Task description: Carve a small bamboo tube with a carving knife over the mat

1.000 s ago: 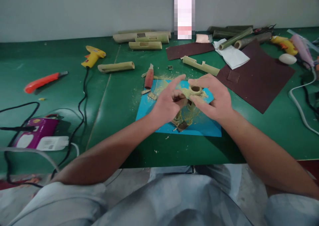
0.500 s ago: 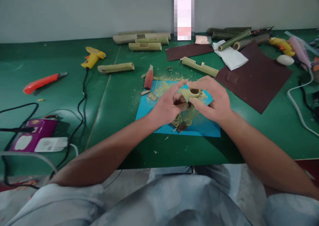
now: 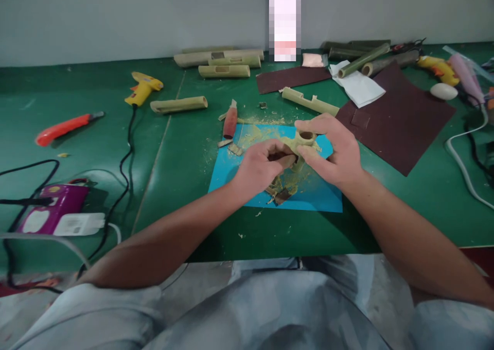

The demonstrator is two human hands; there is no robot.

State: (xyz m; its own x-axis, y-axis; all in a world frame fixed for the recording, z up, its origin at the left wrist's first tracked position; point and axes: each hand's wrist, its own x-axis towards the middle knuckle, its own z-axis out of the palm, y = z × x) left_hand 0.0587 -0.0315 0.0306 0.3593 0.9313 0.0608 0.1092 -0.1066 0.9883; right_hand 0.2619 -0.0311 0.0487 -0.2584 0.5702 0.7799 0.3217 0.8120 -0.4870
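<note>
A short bamboo tube [image 3: 306, 137] stands upright over the blue sheet [image 3: 324, 195], its hollow end facing up. My right hand [image 3: 335, 146] grips it between thumb and fingers from the right. Against the tube's left side, my left hand [image 3: 262, 165] is closed in a pinch on a small dark brown piece of sandpaper, mostly hidden by the fingers. Yellowish bamboo dust and shavings lie on the sheet below, with another scrap of sandpaper [image 3: 283, 195]. The red-handled knife [image 3: 230, 122] rests at the sheet's upper left edge.
Cut bamboo pieces [image 3: 224, 71] lie along the back. At left are a yellow glue gun [image 3: 142, 88], an orange cutter [image 3: 65, 128], and a purple power strip [image 3: 54, 208] with cables. Brown sandpaper sheets [image 3: 405, 128] and a white paper [image 3: 358, 87] lie at right.
My left index finger has curled in from its stretched position over the tube. Both hands and the tube have shifted slightly, and more of the tube's upper end shows.
</note>
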